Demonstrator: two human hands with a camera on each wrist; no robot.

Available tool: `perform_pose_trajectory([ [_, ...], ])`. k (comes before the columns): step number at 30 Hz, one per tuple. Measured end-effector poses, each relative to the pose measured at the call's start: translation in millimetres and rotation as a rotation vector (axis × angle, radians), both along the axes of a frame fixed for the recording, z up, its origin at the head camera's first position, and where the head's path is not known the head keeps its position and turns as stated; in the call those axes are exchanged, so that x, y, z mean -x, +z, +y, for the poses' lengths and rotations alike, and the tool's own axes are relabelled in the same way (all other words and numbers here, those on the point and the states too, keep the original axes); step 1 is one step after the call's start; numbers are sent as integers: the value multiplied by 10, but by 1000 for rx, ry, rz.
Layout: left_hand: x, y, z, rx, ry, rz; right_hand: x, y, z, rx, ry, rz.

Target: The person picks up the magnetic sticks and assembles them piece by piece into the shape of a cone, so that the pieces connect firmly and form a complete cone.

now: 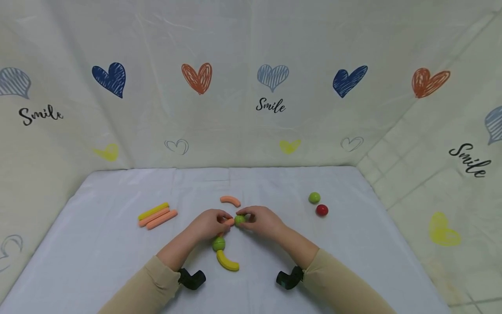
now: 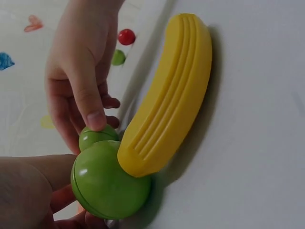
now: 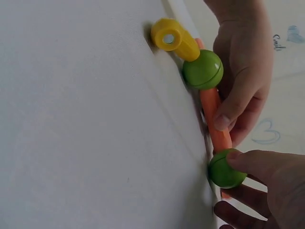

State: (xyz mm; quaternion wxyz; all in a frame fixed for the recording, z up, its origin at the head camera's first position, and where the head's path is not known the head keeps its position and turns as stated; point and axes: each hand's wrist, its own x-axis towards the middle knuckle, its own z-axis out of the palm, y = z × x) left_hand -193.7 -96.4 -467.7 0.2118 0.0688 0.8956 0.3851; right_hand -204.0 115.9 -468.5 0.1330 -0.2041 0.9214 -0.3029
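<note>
My left hand (image 1: 213,224) pinches a straight orange stick (image 3: 215,121) between thumb and fingers. A green ball (image 3: 226,169) sits at the stick's far end, held by the thumb and fingers of my right hand (image 1: 262,221). At the stick's near end is a second green ball (image 2: 109,180). Against that ball lies one end of a curved yellow stick (image 2: 169,95), which rests on the table and points toward me. A round silvery spot shows on its free end in the right wrist view. Just beyond both hands lies a curved orange stick (image 1: 230,200).
To the left, a straight yellow stick (image 1: 153,211) lies beside two straight orange sticks (image 1: 161,219). A green ball (image 1: 314,198) and a red ball (image 1: 322,210) are at the right. White cloth covers the table (image 1: 98,257), with a printed curtain (image 1: 235,122) behind it.
</note>
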Motion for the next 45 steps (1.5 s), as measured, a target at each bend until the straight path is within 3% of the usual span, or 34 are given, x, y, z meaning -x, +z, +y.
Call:
perform_pose_trajectory([
  [9,-33,-67,-44,-60,44,25,-3,-1,-50,-28,36,46],
  [22,-26,-16,-168,-16,-1,-6,6,5,-93,-20,44,38],
  [37,-181,-51,-305,-33,24,-28,100,17,-196,2,172,86],
  [45,-231,-17,-312,-88,31,-55,107,55,-187,0,155,51],
])
